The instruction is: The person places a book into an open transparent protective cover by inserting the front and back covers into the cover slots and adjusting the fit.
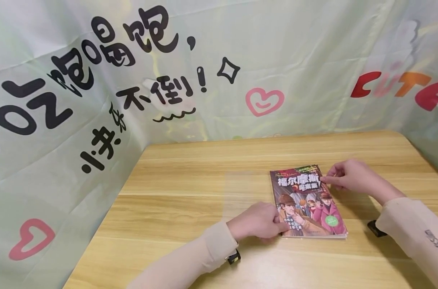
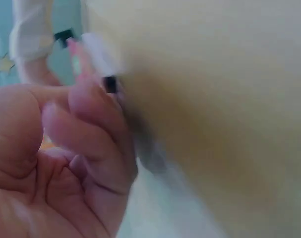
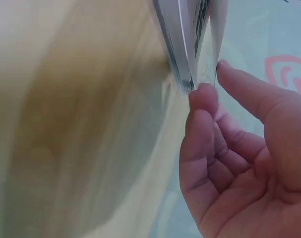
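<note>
Gripping lower-left edge of Sherlock Holmes paperback [image 1: 307, 202] with left hand [image 1: 258, 220], fingers curled. Lying face up on wooden desk [image 1: 168, 212], not opened out. At upper-right edge, pinching front cover [image 3: 218, 29] lightly with right hand [image 1: 356, 178]. Probably barely begun: cover edge parted, full opening left. Seen only in right wrist view: gap beside pages [image 3: 186, 34]. Only in head view: printed title.

Head view: bright, diffuse light; a pale sheen lies on the tabletop [image 1: 190, 172] beyond the left fingers [image 2: 88, 136]; the title on the book [image 1: 309, 206] is legible. Left wrist view: hazy, blurred; soft brown shadow right of the fingers. Right wrist view: right fingers [image 3: 197, 136] appear clearer, broad shadow at left.
</note>
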A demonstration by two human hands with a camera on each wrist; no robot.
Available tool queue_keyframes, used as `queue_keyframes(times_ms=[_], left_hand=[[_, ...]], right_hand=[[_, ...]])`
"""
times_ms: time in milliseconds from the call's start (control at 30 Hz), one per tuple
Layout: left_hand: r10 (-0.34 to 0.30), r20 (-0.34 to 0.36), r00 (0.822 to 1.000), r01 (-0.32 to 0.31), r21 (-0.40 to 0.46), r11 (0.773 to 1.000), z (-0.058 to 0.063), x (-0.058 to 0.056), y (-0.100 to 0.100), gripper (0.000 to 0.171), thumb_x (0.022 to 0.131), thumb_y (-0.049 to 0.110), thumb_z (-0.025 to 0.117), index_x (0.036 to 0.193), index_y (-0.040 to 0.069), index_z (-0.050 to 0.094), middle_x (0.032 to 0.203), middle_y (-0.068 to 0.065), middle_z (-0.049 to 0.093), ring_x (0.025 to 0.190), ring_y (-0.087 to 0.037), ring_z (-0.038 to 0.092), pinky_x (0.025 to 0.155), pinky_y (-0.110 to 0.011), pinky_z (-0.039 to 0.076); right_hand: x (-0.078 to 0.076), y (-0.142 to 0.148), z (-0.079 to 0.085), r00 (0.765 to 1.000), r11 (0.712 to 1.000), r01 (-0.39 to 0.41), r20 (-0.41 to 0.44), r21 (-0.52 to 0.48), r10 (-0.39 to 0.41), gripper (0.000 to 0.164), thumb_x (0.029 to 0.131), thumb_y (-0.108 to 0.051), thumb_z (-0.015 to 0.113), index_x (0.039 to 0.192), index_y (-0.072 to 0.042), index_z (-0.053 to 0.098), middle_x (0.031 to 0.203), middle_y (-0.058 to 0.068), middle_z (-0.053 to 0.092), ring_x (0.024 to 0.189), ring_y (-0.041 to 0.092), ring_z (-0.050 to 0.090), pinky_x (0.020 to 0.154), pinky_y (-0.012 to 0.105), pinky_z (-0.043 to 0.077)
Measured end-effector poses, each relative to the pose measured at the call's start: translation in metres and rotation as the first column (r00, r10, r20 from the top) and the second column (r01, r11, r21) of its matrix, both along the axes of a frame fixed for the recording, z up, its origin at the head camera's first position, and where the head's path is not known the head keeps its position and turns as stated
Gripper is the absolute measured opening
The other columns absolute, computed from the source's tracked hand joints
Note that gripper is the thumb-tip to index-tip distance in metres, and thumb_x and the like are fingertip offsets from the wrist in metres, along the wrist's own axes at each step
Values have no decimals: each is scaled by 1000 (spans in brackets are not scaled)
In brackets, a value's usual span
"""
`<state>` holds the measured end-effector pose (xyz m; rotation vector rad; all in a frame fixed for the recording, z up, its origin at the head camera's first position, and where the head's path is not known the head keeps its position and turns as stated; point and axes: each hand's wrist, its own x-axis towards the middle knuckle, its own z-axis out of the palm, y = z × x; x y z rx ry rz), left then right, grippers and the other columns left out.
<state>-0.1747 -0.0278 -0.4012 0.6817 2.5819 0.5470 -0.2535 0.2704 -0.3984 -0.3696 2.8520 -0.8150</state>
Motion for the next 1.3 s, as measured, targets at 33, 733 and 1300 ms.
queue_keyframes(times_ms=[33, 733, 1300], left_hand=[[4, -9, 1000, -4, 5, 1000, 3, -1, -2, 50, 94, 43, 58, 53, 16, 51, 42, 8, 51, 32, -5, 44, 38, -16, 37], [119, -230, 966, -153, -135, 979, 1, -32, -51, 87, 91, 57, 54, 146, -7, 34, 151, -26, 23, 139, -33, 21, 110, -37, 21], [74, -285, 956, -144, -234, 961, -10, -29, -52, 85, 92, 53, 53, 147, -9, 32, 151, -28, 20, 139, -35, 18, 109, -39, 23]], right_hand=[[2, 0, -1, 1000, 1000, -4, 6, -3, 4, 40, 87, -46, 66, 85, -5, 66, 61, 1, 58, 54, 15, 51, 47, 28, 45], [10, -3, -1, 999, 998, -13, 41, -55, 15, 40, 89, -47, 64, 80, -8, 65, 62, 1, 57, 55, 15, 52, 50, 28, 45], [15, -7, 13, 1000, 997, -19, 24, -74, 21, 38, 90, -46, 63, 83, -9, 65, 64, 3, 57, 55, 14, 49, 48, 26, 42]])
